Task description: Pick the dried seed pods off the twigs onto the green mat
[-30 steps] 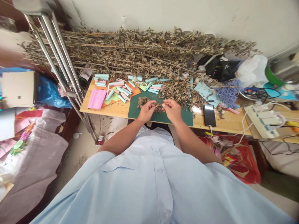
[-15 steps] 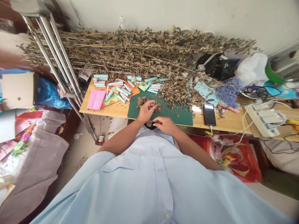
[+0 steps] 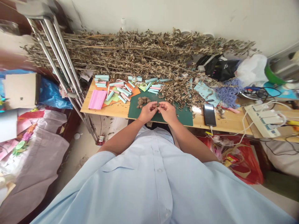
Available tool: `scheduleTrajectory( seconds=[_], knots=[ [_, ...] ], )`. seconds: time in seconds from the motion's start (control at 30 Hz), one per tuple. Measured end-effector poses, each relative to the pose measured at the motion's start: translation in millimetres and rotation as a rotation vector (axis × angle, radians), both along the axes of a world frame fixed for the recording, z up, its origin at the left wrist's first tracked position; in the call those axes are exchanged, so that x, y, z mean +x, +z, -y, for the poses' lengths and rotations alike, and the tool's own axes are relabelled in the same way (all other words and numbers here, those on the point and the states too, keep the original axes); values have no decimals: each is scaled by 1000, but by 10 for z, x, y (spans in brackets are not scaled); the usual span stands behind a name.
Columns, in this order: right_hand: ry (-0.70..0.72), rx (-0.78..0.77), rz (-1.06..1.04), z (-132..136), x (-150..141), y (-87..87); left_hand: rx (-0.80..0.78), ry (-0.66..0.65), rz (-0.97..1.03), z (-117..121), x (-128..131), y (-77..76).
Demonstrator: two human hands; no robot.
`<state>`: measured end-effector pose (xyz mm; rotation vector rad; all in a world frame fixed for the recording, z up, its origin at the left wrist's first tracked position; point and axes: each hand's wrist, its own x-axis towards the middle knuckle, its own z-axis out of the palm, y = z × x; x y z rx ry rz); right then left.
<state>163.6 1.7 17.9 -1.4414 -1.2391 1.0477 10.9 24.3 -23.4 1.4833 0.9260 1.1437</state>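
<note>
My left hand (image 3: 149,111) and my right hand (image 3: 167,111) meet over the green mat (image 3: 136,112), fingertips pinched together. Between them is a small piece of dried leaf (image 3: 157,105), partly covered by the fingers. To the left of my left hand lies a small heap of crumpled dried leaf balls (image 3: 142,102). Beyond my right hand, a loose pile of dried leaves (image 3: 175,93) spreads over the mat's back right part.
Long dried plant stalks (image 3: 130,53) lie along the wall. Rolled paper tubes (image 3: 123,91) and pink paper (image 3: 97,99) are at the left. A phone (image 3: 209,114) and a power strip (image 3: 263,119) sit at the right. Metal crutches (image 3: 60,59) lean at the table's left end.
My right hand has risen from the table's front edge to meet my left hand. My left hand has shifted slightly right and down, away from the leaf heap.
</note>
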Motion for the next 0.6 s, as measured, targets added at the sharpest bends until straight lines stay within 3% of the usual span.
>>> scheduleTrajectory(
  seconds=[0.37,0.6],
  knots=[
    [-57,-4,44,-24,-6,76,-53,67,-3,11,8,41],
    [-172,49,42,-134,73,132,-70,191,-21,17,-29,105]
  ],
)
